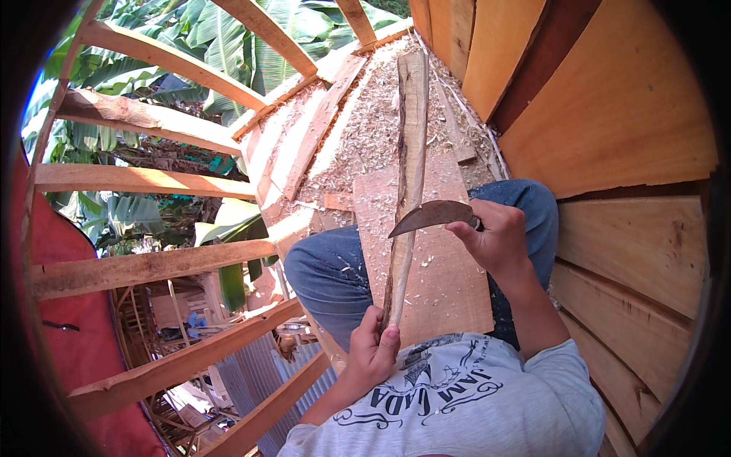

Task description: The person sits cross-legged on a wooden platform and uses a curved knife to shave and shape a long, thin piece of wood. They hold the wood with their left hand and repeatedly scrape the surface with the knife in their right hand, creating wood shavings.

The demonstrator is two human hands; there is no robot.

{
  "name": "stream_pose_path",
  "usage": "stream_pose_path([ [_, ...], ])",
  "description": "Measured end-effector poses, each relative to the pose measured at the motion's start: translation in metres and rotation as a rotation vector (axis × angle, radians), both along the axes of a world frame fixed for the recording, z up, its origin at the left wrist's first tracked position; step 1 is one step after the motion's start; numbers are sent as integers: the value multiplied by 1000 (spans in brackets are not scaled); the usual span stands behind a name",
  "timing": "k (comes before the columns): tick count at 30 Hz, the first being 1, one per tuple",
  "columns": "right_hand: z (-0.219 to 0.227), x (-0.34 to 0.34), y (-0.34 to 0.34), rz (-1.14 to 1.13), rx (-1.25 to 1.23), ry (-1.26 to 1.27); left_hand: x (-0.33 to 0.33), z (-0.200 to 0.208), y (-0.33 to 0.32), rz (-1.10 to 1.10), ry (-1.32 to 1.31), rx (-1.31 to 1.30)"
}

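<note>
A long, narrow strip of wood (412, 137), with dark bark along its left edge, runs away from me over a wide board (449, 282) between my knees. My left hand (375, 340) is closed around its near end, close to my shirt. In my right hand (496, 232) is a knife (431, 216) with a broad, dark, curved blade pointing left. The blade lies across the strip about halfway along; whether its edge touches the wood I cannot tell. The fingers of the right hand hide most of the knife's handle.
Wood shavings (373, 99) cover the floor ahead, with loose planks (324, 126) among them. A plank wall (632, 251) rises close on my right. To the left stands an open railing of wooden bars (152, 263), with banana leaves (221, 38) and a corrugated metal sheet (255, 388) beyond.
</note>
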State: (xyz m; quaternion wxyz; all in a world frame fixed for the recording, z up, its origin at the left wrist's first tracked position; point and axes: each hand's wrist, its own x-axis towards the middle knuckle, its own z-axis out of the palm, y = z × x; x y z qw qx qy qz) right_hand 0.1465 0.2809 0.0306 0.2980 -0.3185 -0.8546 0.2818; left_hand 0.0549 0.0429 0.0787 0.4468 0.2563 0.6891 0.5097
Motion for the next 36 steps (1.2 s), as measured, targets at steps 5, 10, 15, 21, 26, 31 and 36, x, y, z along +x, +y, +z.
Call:
stream_pose_path([
  [5,2,-3,-11,19,-141,48,-1,0,0,1,-138,40],
  [10,11,-1,-36,185,-233,36,-7,2,4,10,-162,10],
  [15,7,-3,-25,117,-129,56,-2,-2,0,-3,92,8],
  [21,-7,2,-1,-2,9,-28,0,2,-3,14,74,-57],
  [26,-5,1,-15,69,-354,75,-2,1,0,26,-397,34],
  [31,8,2,-38,253,-515,144,-10,10,5,-22,-572,93],
  [36,11,2,-25,144,-113,43,-7,10,2,-38,-393,58],
])
